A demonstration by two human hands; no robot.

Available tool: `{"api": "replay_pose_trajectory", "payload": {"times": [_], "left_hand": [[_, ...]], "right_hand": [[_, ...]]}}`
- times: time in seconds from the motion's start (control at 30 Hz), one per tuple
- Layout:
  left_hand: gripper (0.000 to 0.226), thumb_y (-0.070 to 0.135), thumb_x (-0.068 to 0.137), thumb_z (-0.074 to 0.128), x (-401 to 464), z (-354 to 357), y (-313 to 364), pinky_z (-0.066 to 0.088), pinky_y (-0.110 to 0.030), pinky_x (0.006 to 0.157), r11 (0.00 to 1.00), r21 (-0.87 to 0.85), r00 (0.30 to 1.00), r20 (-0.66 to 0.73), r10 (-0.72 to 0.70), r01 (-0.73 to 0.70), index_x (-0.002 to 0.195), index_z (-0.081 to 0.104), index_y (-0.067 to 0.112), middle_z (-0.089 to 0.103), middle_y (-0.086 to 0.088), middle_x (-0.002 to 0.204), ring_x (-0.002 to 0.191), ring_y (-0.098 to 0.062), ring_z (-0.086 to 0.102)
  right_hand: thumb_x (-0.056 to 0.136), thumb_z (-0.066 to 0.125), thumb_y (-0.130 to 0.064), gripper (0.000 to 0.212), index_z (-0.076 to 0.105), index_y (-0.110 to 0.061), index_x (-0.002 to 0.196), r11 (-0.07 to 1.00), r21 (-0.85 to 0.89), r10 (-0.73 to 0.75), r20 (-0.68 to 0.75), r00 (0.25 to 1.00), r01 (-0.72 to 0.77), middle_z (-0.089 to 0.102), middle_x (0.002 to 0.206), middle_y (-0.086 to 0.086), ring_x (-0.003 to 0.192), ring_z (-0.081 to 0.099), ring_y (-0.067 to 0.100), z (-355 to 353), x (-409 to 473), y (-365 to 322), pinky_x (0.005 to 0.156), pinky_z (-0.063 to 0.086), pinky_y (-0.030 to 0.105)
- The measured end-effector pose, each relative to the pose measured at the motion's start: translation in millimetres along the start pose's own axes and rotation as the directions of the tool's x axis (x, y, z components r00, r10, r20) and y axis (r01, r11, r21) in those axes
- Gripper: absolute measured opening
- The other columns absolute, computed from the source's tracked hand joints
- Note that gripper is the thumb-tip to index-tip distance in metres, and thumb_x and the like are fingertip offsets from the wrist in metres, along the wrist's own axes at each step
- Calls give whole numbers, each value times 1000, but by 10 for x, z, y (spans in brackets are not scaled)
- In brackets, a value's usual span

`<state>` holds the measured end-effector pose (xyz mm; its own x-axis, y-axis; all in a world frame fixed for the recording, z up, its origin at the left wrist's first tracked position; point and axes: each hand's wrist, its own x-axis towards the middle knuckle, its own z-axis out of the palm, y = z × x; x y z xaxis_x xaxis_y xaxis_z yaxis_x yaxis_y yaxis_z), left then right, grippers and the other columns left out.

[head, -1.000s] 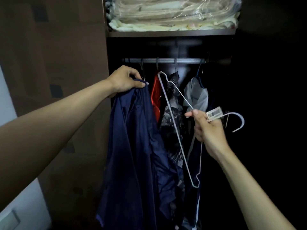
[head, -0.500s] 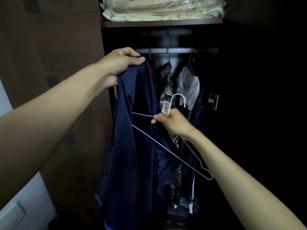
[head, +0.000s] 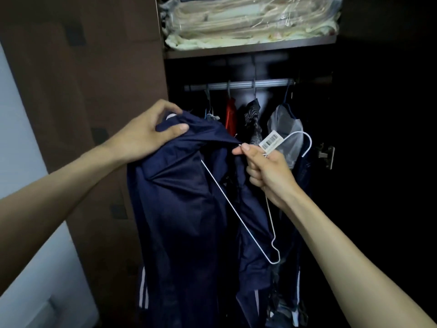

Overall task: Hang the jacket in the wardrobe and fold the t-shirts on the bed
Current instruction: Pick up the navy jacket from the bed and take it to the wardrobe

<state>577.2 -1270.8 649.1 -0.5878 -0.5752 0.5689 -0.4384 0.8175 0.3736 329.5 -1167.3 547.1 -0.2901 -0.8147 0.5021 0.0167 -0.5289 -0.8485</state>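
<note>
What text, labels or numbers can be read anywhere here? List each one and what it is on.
Barcode tag on the white wire hanger, held in the right hand: bars show, but the digits are too small and blurred to read.
Navy jacket, held by the left hand: no readable text.
Nothing else is readable.

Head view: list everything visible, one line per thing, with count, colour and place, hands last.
jacket: one, navy, held up before the open wardrobe.
wire hanger: one, white, one end inside the jacket.
barcode tag: one, white, at the hanger's neck.
rail: one, silver, under the shelf.
hanging clothes: several, red, patterned, pale, on the rail.
wrapped bedding: one stack, cream, top shelf.
wardrobe door: one, brown, left.
left hand: grips the jacket's top.
right hand: holds the hanger's neck.
</note>
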Motion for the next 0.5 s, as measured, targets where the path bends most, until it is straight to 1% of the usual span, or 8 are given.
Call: {"api": "replay_pose_trajectory", "payload": {"times": [0.03,0.07,0.13,0.2,0.27,0.33,0.43,0.5], "left_hand": [[49,68,89,52,-14,-6,-26,50,-30,91,997,69,1000,4,27,-27,131,52,42,66,10,123,109,-11,62],[53,76,88,44,-15,-14,-50,52,-35,91,977,204,998,-7,58,-55,132,51,47,66,10,122,109,-15,63],[61,82,88,31,-13,-49,-57,54,-41,73,833,545,985,-75,155,-90,124,57,40,63,3,106,96,-29,66],[66,80,90,27,-7,-48,0,43,-35,57,677,727,959,-95,267,-116,112,64,29,49,1,99,80,-35,63],[73,80,91,22,0,29,11,39,-32,55,601,775,940,-28,341,-195,105,68,26,50,-1,103,78,-34,64],[79,79,90,14,8,126,-43,43,-33,55,570,770,925,67,375,-287,99,69,24,58,2,97,87,-28,64],[77,77,89,13,45,187,-137,43,-37,71,581,726,904,132,406,-367,95,68,23,54,4,78,93,-23,57],[80,78,89,12,82,223,-160,39,-38,79,570,706,886,185,424,-421,96,70,23,57,0,74,88,-25,60]], "right_hand": [[104,56,-22,23,74,-11,95,1000,-2,-5,15,1000,5,19,59,-3,44,16,5,21,8,-20,38,14,17],[104,55,-22,24,74,-11,95,1000,-13,-14,38,999,14,20,58,-4,44,16,5,33,20,-39,38,13,17],[104,55,-21,24,74,-11,93,998,-60,-18,103,994,24,21,57,-4,44,16,5,48,50,-93,39,13,18],[103,57,-22,25,76,-12,91,991,-130,-10,174,985,33,20,58,-2,48,15,9,53,71,-142,41,13,20],[102,58,-24,25,77,-13,89,982,-185,-2,221,975,44,19,57,-1,50,14,14,84,83,-152,43,11,23],[102,58,-24,27,77,-14,86,976,-209,-3,232,973,53,19,56,-1,51,12,17,117,95,-121,46,10,27],[102,59,-26,26,76,-14,86,978,-204,2,210,978,42,17,60,3,56,10,22,114,99,-22,46,11,27],[101,61,-28,25,75,-14,86,975,-224,26,181,983,15,17,62,5,53,14,16,103,87,32,45,15,22]]}}
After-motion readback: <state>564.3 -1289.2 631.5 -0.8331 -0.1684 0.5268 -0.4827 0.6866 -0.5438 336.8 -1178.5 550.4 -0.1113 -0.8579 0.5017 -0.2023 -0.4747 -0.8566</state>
